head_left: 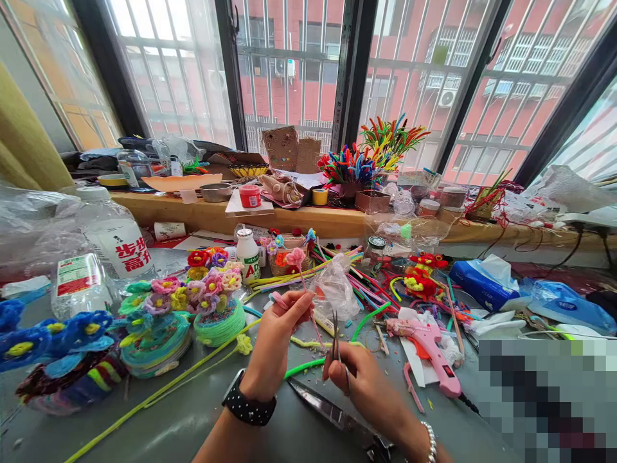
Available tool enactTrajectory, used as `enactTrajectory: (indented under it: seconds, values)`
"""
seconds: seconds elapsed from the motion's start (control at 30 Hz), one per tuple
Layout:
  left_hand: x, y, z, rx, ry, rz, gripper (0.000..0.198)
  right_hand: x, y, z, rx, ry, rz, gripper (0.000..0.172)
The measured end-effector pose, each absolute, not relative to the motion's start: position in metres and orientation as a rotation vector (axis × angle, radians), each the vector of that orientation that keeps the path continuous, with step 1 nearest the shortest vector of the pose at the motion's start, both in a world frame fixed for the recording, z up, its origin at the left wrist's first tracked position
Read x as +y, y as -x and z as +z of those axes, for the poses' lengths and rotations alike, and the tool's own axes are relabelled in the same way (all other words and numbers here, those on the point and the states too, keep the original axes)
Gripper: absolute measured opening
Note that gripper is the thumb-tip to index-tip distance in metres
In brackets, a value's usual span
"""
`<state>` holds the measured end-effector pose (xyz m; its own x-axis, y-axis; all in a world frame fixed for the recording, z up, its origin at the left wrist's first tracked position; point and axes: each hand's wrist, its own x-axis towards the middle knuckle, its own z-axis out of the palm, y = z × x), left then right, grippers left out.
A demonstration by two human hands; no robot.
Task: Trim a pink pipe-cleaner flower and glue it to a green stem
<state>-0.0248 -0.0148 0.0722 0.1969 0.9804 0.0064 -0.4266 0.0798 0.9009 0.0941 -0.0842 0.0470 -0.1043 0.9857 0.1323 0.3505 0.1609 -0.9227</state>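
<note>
My left hand (277,334), a watch on its wrist, pinches the stem of a pink pipe-cleaner flower (295,258). The stem hangs down toward my right hand (364,379), whose fingers are wrapped round small scissors (335,341). Their blades point up, close to the lower stem; I cannot tell whether they touch it. Below the hands lie a bright green pipe cleaner (303,369) and a larger pair of scissors (321,405). A pink hot glue gun (429,350) rests to the right of my right hand.
On the left stand coiled pots of fuzzy flowers (219,325) and a large plastic bottle (113,235). Loose pipe cleaners (347,270) and a crumpled plastic bag (336,286) lie behind my hands. A blue tissue pack (486,283) sits at right. Craft supplies crowd the wooden sill (308,223).
</note>
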Motion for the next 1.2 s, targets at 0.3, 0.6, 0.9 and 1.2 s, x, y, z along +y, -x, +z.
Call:
enactTrajectory:
  seconds: [0.3,0.6,0.9,1.2]
  values:
    - [-0.018,0.019,0.0674,0.757,-1.264,1.015,0.015,-0.0828,-0.0989,0.052,-1.172,1.142,1.187,0.022]
    - [-0.0168,0.0202,0.0692,0.778,-1.255,1.054,0.014,-0.0817,-0.0992,0.0521,-1.158,1.127,1.218,0.022]
    - [-0.0142,0.0221,0.0643,0.804,-1.147,1.227,0.015,-0.0814,-0.1009,0.047,-1.079,1.15,1.234,0.02]
    - [-0.0153,0.0215,0.0665,0.78,-1.131,1.237,0.012,-0.0805,-0.0994,0.047,-1.023,1.121,1.34,0.023]
